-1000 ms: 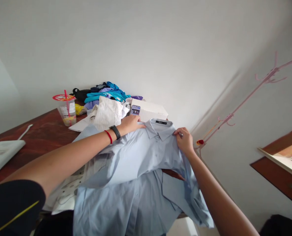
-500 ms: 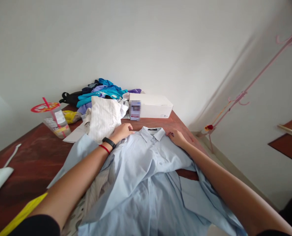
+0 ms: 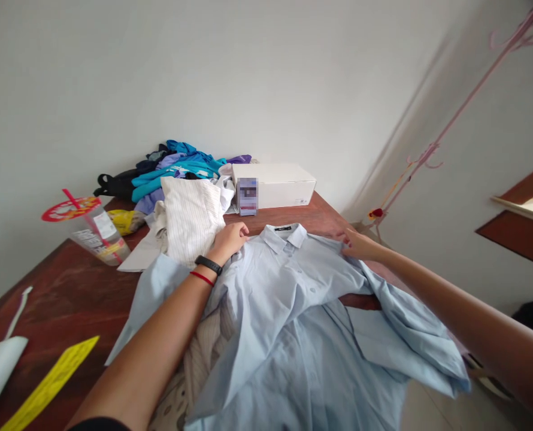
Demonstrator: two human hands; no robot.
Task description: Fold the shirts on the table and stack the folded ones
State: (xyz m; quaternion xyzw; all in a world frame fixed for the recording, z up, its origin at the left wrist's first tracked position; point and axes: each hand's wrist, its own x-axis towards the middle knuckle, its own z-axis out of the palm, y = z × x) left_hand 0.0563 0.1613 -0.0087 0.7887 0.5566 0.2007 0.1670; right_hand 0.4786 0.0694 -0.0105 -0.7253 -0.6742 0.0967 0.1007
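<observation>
A light blue button-up shirt (image 3: pixel 288 281) lies spread over the table (image 3: pixel 64 293), collar toward the wall. My left hand (image 3: pixel 233 238), wearing a black band and a red string, is closed on the shirt's left shoulder, beside the collar. On the other shoulder, near the top of the sleeve, my right hand (image 3: pixel 357 244) has its fingers pinched on the fabric. Under the shirt's left side, striped and patterned cloth shows. The lower hem runs out of view.
Beyond the shirt stand a white box (image 3: pixel 275 182) and a small purple box (image 3: pixel 248 197). A folded striped cloth (image 3: pixel 192 215), a clothes pile (image 3: pixel 181 164) and a plastic cup (image 3: pixel 100 233) are at left; a pink rack (image 3: pixel 473 90) stands at right.
My right hand has moved outward along the shoulder, away from the collar. That side of the shirt looks flatter and its sleeve lies farther right. The view has shifted slightly.
</observation>
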